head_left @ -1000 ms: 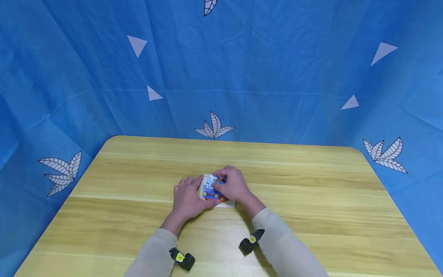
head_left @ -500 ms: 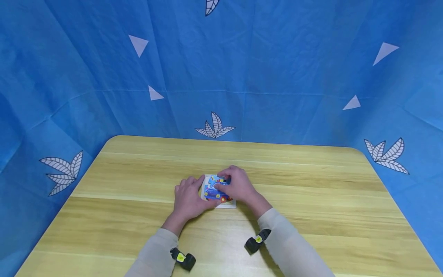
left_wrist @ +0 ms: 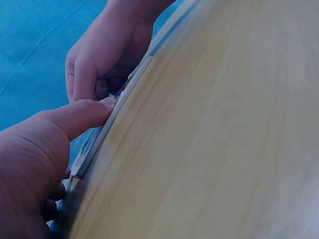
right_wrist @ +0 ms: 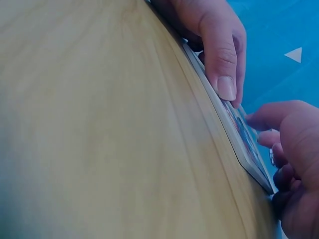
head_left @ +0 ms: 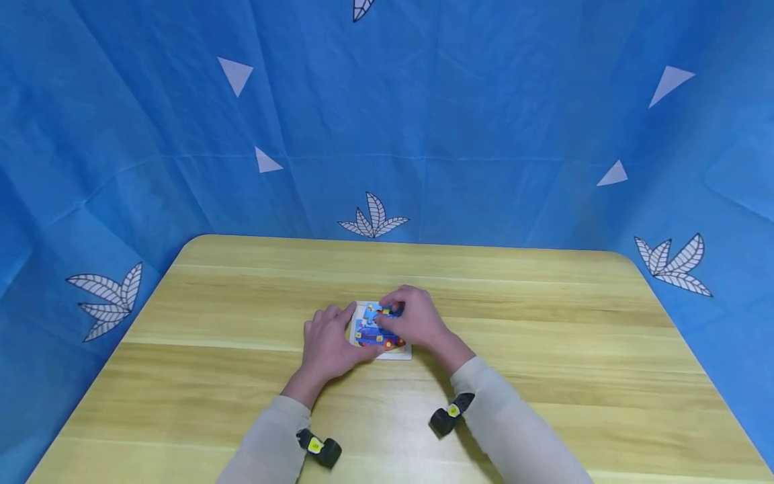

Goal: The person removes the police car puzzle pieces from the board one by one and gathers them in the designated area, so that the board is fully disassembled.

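A small jigsaw puzzle in a white frame lies flat on the table, with a blue vehicle with red wheels pictured on it. My left hand holds it at the near left, thumb on the front edge and fingers along the left side. In the left wrist view that thumb presses on the frame's edge. My right hand is over the puzzle's upper right with curled fingers, covering that corner. A small puzzle piece appears between its fingers, mostly hidden.
The wooden table extends around the puzzle on all sides. Behind it hangs a blue curtain with white triangles and leaves. Each sleeve carries a black wrist camera, one left and one right.
The right hand and forearm have shifted slightly to the right, uncovering more of the puzzle picture. My left hand keeps its hold on the puzzle, which stays in place.
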The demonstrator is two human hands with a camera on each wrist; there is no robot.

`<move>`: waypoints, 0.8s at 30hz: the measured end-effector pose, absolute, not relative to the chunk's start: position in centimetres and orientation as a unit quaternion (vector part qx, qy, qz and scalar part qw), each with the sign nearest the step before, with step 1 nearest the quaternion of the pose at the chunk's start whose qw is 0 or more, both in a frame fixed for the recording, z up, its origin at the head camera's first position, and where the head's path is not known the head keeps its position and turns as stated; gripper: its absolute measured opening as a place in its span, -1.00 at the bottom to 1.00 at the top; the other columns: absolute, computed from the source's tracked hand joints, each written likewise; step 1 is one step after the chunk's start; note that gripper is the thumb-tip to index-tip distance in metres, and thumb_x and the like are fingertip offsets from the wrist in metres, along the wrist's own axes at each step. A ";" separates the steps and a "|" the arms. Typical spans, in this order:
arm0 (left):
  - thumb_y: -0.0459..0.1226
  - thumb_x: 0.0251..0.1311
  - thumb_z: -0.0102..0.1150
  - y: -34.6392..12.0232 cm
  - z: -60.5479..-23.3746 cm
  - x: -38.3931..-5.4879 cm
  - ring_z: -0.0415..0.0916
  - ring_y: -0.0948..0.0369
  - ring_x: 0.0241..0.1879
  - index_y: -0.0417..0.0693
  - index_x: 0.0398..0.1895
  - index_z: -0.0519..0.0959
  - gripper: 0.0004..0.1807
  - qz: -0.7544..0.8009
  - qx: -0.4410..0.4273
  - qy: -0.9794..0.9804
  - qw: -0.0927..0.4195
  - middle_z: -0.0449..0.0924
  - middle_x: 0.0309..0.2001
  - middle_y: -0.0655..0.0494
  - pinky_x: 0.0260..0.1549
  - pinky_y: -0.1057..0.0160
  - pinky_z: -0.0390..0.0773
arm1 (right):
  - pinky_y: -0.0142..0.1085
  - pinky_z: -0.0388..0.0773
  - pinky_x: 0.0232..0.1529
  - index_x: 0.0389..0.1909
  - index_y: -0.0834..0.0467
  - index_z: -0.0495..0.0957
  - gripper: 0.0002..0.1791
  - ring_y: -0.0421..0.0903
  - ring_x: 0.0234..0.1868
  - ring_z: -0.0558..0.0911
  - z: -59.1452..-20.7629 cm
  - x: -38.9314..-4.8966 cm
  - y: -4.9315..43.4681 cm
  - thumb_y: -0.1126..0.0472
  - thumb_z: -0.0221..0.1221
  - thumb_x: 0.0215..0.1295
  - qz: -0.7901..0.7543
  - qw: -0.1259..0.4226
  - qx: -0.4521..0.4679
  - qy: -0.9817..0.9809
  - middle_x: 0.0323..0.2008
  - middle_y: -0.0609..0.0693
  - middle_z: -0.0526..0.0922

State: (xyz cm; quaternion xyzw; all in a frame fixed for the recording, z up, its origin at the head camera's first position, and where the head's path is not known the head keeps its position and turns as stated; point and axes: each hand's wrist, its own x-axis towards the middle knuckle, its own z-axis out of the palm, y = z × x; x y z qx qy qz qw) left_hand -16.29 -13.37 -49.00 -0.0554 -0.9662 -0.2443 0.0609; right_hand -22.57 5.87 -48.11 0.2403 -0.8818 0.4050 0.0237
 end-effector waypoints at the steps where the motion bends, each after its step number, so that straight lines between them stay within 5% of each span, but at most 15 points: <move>1: 0.41 -0.30 0.45 -13.4 -49.0 -16.3 0.27 0.04 -0.17 -0.12 0.42 0.41 0.21 -0.244 -0.056 -0.966 0.062 0.48 -0.05 0.00 -0.11 0.04 0.14 | -0.28 0.50 -0.32 -0.19 0.17 0.76 -0.72 -0.17 -0.38 0.51 -48.1 -22.6 6.0 0.15 0.48 0.08 0.408 0.026 0.242 -0.880 -0.40 -0.10 0.59; 24: 0.38 -0.28 0.46 -13.2 -48.6 -16.3 0.27 0.05 -0.09 -0.10 0.45 0.37 0.22 -0.250 -0.037 -0.967 0.033 0.43 -0.02 0.01 -0.09 0.05 0.16 | -0.23 0.46 -0.36 -0.17 0.17 0.75 -0.77 -0.09 -0.42 0.47 -48.2 -23.6 11.9 0.24 0.45 0.13 0.429 0.040 0.240 -0.870 -0.46 -0.07 0.52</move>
